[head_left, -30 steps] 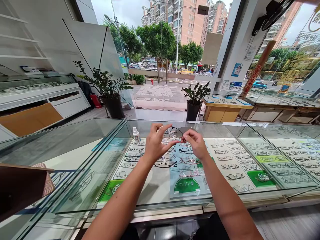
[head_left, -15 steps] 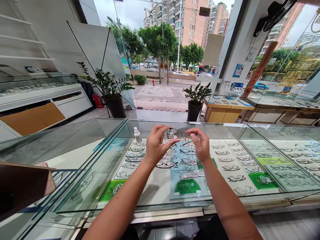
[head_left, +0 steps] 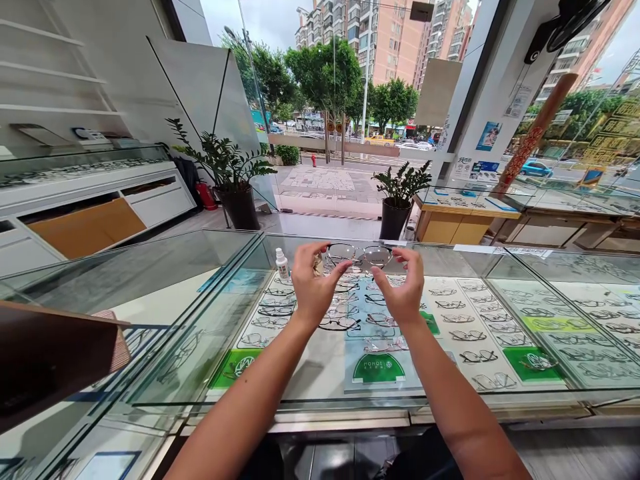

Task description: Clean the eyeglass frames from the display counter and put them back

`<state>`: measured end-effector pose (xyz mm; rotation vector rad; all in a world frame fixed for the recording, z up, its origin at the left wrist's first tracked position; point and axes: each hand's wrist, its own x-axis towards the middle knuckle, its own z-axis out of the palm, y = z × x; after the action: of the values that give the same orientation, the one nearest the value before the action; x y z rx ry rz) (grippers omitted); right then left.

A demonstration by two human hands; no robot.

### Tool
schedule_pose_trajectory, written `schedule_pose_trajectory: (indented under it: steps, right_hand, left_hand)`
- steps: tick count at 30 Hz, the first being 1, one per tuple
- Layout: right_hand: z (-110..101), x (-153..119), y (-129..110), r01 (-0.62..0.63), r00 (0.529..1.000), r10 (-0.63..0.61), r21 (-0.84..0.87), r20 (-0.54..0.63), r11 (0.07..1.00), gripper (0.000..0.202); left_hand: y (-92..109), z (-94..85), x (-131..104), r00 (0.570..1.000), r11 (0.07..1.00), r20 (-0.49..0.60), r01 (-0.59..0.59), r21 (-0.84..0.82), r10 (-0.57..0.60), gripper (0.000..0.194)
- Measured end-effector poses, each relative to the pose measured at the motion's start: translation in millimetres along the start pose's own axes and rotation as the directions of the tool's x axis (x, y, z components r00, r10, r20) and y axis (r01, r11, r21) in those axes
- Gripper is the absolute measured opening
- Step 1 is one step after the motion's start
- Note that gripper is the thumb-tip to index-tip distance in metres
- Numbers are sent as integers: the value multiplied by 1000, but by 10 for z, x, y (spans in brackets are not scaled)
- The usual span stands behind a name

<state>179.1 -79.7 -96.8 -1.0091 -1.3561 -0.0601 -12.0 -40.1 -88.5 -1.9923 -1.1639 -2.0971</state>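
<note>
Left hand (head_left: 313, 287) and right hand (head_left: 403, 293) each pinch thin-rimmed oval glasses (head_left: 359, 255) above glass counter (head_left: 200, 293).

a pair of thin-rimmed metal eyeglasses (head_left: 361, 255) is held up between the left hand (head_left: 314, 288) and right hand (head_left: 403, 293), above the glass-topped display table (head_left: 320, 387). rows of spectacle frames (head_left: 450, 313) lie inside the table beneath the glass, with a green arched sign card (head_left: 379, 368) in front of them, nearest the person. a small white dropper bottle (head_left: 283, 264) stands on the glass just left of the left hand. behind the table, two potted leafy plants (head_left: 397, 197) stand on the floor before the window; a second glass case (head_left: 575, 293) adjoins on the right.
</note>
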Motion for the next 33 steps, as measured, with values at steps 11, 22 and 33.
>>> schedule_pose_trajectory:
  steps: [11, 22, 33]
  right_hand:
    - [51, -17, 138, -19, 999, 21, -78, 30, 997, 50]
    - [80, -31, 177, -73, 994, 78, -76, 70, 994, 49]
    - [90, -41, 175, -75, 997, 76, -73, 18, 995, 48]
  left_hand:
    - [35, 30, -63, 989, 992, -76, -126, 29, 128, 50]
    - [30, 40, -89, 990, 990, -81, -113, 80, 119, 52]
    - [32, 65, -79, 1000, 999, -8, -30, 12, 30, 46]
